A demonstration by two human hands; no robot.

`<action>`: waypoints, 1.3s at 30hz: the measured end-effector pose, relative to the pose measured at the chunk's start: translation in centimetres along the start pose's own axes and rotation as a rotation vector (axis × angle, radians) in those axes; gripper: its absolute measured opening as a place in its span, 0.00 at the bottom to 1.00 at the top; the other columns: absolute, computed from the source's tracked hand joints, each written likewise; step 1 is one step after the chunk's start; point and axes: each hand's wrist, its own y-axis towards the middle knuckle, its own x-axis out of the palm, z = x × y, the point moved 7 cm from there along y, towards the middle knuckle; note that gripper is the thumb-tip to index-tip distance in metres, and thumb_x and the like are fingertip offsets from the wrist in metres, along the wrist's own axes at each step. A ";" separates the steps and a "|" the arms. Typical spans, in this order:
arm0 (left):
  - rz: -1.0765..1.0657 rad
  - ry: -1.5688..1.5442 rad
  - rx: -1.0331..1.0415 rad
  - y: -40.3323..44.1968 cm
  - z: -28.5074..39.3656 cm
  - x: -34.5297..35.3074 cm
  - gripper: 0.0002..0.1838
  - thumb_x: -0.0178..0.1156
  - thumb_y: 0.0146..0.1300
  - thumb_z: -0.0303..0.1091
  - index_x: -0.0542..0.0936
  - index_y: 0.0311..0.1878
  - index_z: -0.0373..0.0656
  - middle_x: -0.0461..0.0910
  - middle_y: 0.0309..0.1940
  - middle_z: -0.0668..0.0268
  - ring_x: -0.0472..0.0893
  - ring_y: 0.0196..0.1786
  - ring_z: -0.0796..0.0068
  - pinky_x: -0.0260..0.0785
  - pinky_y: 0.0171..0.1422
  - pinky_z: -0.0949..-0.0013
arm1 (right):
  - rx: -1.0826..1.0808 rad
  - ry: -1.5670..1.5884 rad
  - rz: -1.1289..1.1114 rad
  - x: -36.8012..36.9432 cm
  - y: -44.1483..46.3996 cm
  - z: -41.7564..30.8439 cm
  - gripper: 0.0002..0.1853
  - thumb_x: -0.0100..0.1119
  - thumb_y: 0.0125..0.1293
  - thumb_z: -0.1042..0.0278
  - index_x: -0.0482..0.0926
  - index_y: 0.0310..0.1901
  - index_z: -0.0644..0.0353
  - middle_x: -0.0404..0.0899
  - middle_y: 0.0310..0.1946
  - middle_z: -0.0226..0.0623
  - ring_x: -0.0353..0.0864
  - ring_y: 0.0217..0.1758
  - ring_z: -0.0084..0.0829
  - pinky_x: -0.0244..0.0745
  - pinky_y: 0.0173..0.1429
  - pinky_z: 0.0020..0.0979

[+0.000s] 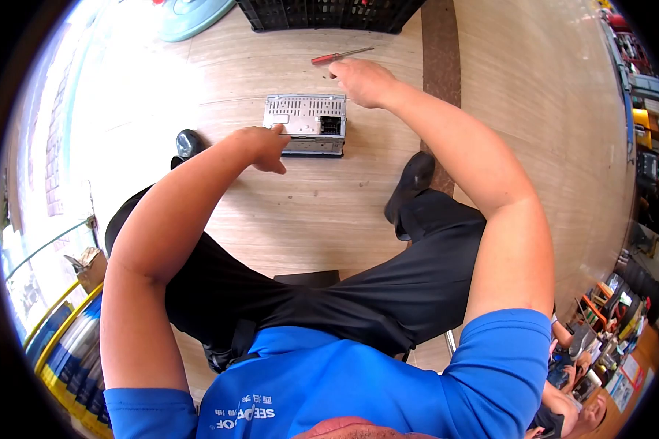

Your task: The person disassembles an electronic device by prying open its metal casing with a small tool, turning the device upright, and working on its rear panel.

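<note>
A silver metal car stereo lies on the floor between my feet. Its slotted cover faces up, and a dark connector socket shows at its right end. My left hand rests at its near left corner, index finger on the cover, thumb spread out in front. Beyond the stereo, to the right, my right hand is closed with the fingertips together; a small dark spot shows at them, too small to name. Just past those fingertips lies a screwdriver with a red handle; whether they touch it I cannot tell.
A black plastic crate stands at the far edge, with a light blue round object left of it. A dark strip crosses the tiled floor on the right. Cluttered goods and another person are at lower right.
</note>
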 end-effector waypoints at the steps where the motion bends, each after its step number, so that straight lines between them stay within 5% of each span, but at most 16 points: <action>1: 0.003 0.002 0.002 0.0 0.0 0.0 0.44 0.63 0.62 0.52 0.57 0.77 0.47 0.47 0.80 0.56 0.70 0.69 0.51 0.65 0.71 0.55 | 0.002 0.002 0.001 0.1 0.1 0.0 0.11 0.52 0.72 0.61 0.75 0.42 0.62 0.82 0.43 0.48 0.81 0.49 0.49 0.75 0.52 0.47; 9: 0.007 0.003 0.009 0.3 -0.1 0.1 0.43 0.63 0.63 0.51 0.58 0.76 0.46 0.47 0.80 0.55 0.71 0.68 0.51 0.66 0.70 0.55 | 0.266 -0.081 -0.157 -1.1 -0.2 0.1 0.11 0.49 0.67 0.71 0.74 0.48 0.64 0.83 0.45 0.51 0.83 0.51 0.47 0.79 0.52 0.46; 15: 0.001 0.008 0.009 0.2 0.1 0.0 0.42 0.63 0.63 0.51 0.58 0.76 0.47 0.48 0.79 0.55 0.71 0.69 0.51 0.66 0.71 0.55 | 0.028 -0.061 -0.003 -0.5 -0.2 -0.5 0.10 0.50 0.67 0.72 0.74 0.47 0.64 0.83 0.44 0.51 0.83 0.51 0.46 0.79 0.52 0.46; 25: 0.022 -0.008 -0.006 0.5 -0.2 0.0 0.41 0.64 0.62 0.54 0.62 0.74 0.48 0.49 0.80 0.59 0.69 0.71 0.52 0.66 0.71 0.52 | 0.163 -0.112 -0.143 -0.8 -0.3 -0.5 0.10 0.47 0.69 0.69 0.74 0.46 0.64 0.82 0.45 0.52 0.83 0.51 0.50 0.79 0.52 0.47; 30: 0.005 0.004 -0.010 0.3 0.0 -0.3 0.42 0.63 0.62 0.53 0.60 0.75 0.48 0.48 0.80 0.58 0.69 0.71 0.51 0.65 0.72 0.54 | -0.017 -0.066 -0.011 0.1 -0.1 -0.8 0.09 0.45 0.69 0.69 0.74 0.45 0.61 0.82 0.45 0.55 0.83 0.49 0.50 0.79 0.51 0.47; 39: -0.007 0.017 -0.009 0.0 0.3 -0.3 0.43 0.62 0.64 0.52 0.57 0.77 0.47 0.47 0.80 0.57 0.69 0.70 0.51 0.65 0.72 0.55 | 0.226 -0.088 -0.194 -0.5 -0.3 -0.1 0.11 0.48 0.69 0.69 0.74 0.49 0.63 0.79 0.52 0.52 0.80 0.55 0.48 0.77 0.55 0.45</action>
